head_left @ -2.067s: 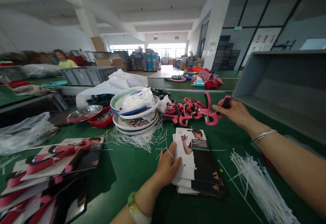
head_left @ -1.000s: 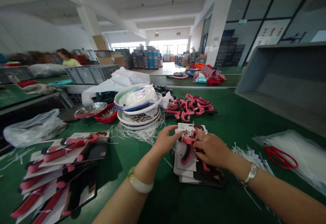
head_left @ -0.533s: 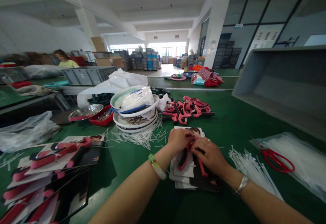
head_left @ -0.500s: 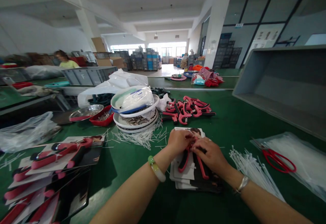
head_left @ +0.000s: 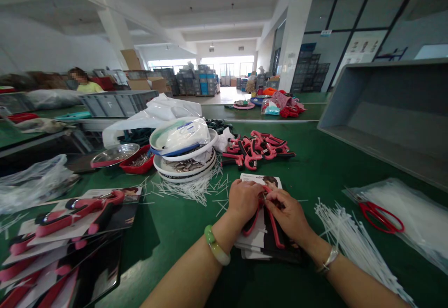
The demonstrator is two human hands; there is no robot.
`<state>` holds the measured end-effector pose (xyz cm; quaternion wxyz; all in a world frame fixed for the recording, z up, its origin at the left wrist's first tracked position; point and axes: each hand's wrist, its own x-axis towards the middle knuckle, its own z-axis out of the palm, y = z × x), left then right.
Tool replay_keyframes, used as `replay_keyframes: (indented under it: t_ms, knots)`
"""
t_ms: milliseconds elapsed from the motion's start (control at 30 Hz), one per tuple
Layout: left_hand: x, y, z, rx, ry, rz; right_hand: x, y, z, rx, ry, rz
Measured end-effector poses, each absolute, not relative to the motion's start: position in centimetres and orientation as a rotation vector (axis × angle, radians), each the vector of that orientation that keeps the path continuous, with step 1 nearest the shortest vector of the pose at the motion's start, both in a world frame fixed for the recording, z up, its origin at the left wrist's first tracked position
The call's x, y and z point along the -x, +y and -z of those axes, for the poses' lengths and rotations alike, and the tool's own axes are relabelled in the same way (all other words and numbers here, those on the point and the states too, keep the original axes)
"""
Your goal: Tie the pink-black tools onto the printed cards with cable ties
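A pair of pliers (head_left: 275, 227) with pink handles lies over a stack of printed cards (head_left: 252, 241), its handles spread towards me. My left hand (head_left: 245, 199) is closed round the head of the pliers from the left, hiding part of it. From the right, my right hand (head_left: 289, 212) pinches with thumb and fingers close to the pliers' head. What sits in that pinch is too small to make out. On the right lies a bundle of white cable ties (head_left: 355, 247). More cards with pink pliers attached (head_left: 75, 217) overlap in a pile at the left.
Loose pink-and-black pliers (head_left: 259, 149) are heaped beyond the cards. Stacked white bowls (head_left: 185, 172) of metal parts stand beside a red tray (head_left: 137, 161). At the right are red scissors (head_left: 381, 217) on a plastic bag and a large grey bin (head_left: 381, 112). A person (head_left: 87, 84) is at the far left.
My left hand has turned slightly over the pliers' head, and my right fingers have drawn into a tighter pinch beside it. The view has shifted a little.
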<state>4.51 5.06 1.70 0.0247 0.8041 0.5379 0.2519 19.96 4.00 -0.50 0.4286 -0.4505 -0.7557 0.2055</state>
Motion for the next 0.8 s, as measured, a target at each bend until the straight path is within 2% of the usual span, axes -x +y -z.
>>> replay_keyframes:
  t_ms: [300, 433, 667, 800]
  knots:
    - [-4.5, 5.0, -1.4, -2.488, 1.632, -0.864, -20.1, 4.3, 0.6, 1.149, -1.905, -0.535]
    - [-4.4, 5.2, -1.1, -2.453, 1.564, -0.899, -20.0, 4.8, 0.3, 1.214, -1.891, -0.666]
    - [-2.8, 4.6, -1.1, -2.039, 0.989, -1.055, -19.6, 5.6, -0.7, 1.251, -1.837, -0.876]
    - [-2.7, 4.7, -0.4, -2.016, 1.067, -1.132, -19.5, 5.6, -0.7, 1.263, -1.838, -0.863]
